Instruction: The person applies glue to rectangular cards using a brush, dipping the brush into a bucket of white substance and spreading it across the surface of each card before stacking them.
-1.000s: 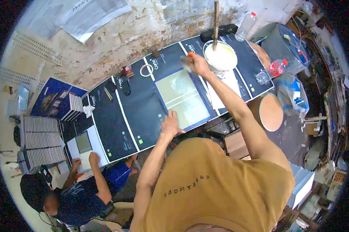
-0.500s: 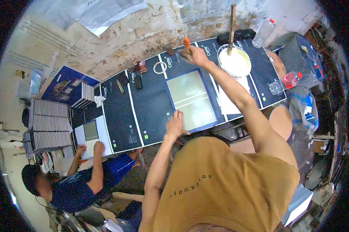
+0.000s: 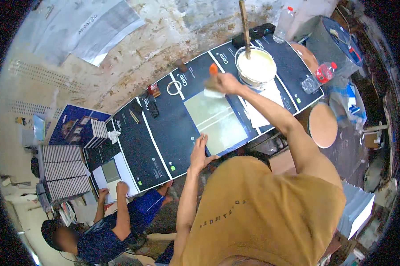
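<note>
In my right hand (image 3: 225, 83) is a wide brush (image 3: 213, 69) with an orange handle. Its head, blurred by motion and whitish, meets the far edge of a greenish-grey sheet (image 3: 208, 111) that has two pale stripes across it and a dark blue border. My left hand (image 3: 200, 153) rests with thumb and fingers apart on the near left corner of that sheet. Just right of the brush stands a clear tub (image 3: 240, 73) of creamy white paste (image 3: 257, 66), a wooden stick (image 3: 244, 29) upright in it.
White paper (image 3: 264, 111) lies beside the sheet on the black-covered table (image 3: 164, 131). A tape roll (image 3: 174, 88) sits toward the wall. Bottles (image 3: 326, 72) are at the right. On the left, a co-worker (image 3: 100, 235) handles a smaller board near stacked books (image 3: 64, 170).
My right hand has brought the brush from beyond the sheet down onto its far edge. The left hand stays at the near corner. The whole view has shifted and turned slightly.
</note>
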Tool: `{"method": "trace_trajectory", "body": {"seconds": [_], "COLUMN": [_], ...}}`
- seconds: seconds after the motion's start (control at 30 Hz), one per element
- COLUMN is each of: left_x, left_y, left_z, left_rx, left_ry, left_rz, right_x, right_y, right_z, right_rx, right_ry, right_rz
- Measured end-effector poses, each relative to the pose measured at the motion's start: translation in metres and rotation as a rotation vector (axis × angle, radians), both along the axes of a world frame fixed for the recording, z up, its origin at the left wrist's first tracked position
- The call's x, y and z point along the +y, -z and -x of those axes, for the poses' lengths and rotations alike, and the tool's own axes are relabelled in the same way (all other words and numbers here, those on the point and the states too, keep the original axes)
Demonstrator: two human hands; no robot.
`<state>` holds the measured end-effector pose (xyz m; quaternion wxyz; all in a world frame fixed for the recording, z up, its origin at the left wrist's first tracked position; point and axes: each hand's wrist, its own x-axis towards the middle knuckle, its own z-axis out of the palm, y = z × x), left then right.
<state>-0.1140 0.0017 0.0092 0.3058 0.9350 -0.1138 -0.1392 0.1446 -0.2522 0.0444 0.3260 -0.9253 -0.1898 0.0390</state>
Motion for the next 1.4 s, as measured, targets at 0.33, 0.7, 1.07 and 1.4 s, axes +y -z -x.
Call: {"method": "trace_trajectory", "body": {"seconds": [0.33,0.7,1.07,1.4], "left_x": [0.011,0.020,0.029,0.024], "left_y": [0.012,0.014,0.030,0.031], "left_z": [0.004,0.004,0.002,0.003], "left_rx": [-0.001,-0.062,-0.106,-0.164], "left_ry": [-0.002,0.042,0.076,0.103], "left_rz": [0.119,0.181,0.159,0.178], "right_x": [0.002,0.013,0.036,0.037], "right_y": [0.012,0.053,0.030,0.008], "right_z": [0.082,0.164,0.223,0.267], "right_rx": [0.044,-0.038,-0.131,-0.379], "right_ry": [0.014,0.499,0.786,0.878], "right_rz": [-0.304,-0.311,-0.271,-0.233]}}
